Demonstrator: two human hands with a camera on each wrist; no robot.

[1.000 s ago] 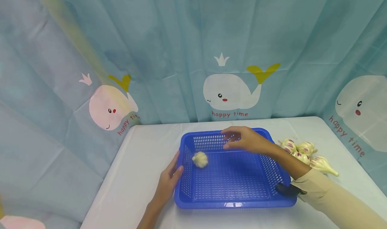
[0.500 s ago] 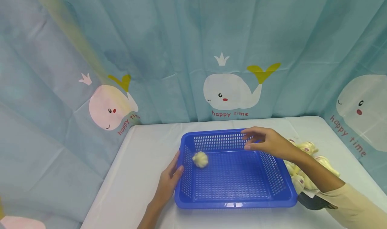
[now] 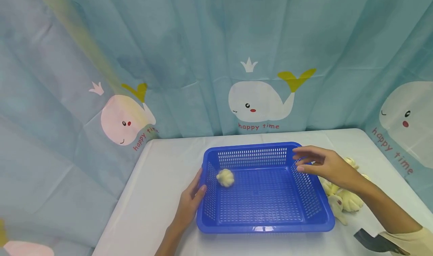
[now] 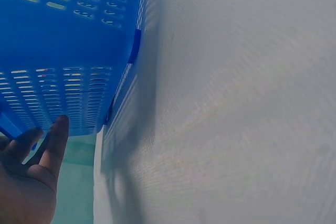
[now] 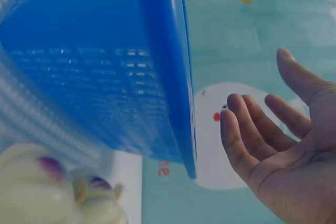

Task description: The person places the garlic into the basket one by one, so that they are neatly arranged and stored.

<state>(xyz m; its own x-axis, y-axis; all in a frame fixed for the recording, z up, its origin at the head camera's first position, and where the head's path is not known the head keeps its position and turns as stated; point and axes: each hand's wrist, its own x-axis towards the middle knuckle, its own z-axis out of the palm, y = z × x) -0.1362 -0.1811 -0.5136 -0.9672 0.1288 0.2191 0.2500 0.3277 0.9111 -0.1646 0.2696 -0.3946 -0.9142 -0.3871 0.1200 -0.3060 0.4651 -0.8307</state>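
Note:
A blue plastic basket (image 3: 260, 229) with slotted walls stands on the white table, one garlic bulb (image 3: 225, 178) lying near its left wall. At the left rim, my left hand (image 3: 188, 201) holds the basket, thumb at the rim and fingers along the outside; the left wrist view shows fingers (image 4: 59, 142) against the slotted wall. My right hand (image 3: 328, 165) hovers over the far right corner, fingers loosely bent and nothing in them. The palm faces the basket's wall (image 5: 100, 93) in the right wrist view. Right of the basket lie several more garlic bulbs (image 3: 350, 200), partly hidden by the right arm.
White cloth covers the table (image 3: 152, 173). Behind it and at both sides hangs a blue-green curtain (image 3: 182, 60) printed with whales. A dark strap (image 3: 377, 243) lies by the right sleeve.
My right hand has moved rightward from above the basket's middle to its right rim, bringing more garlic bulbs into sight. My left hand, the basket and the bulb inside stay nearly in place.

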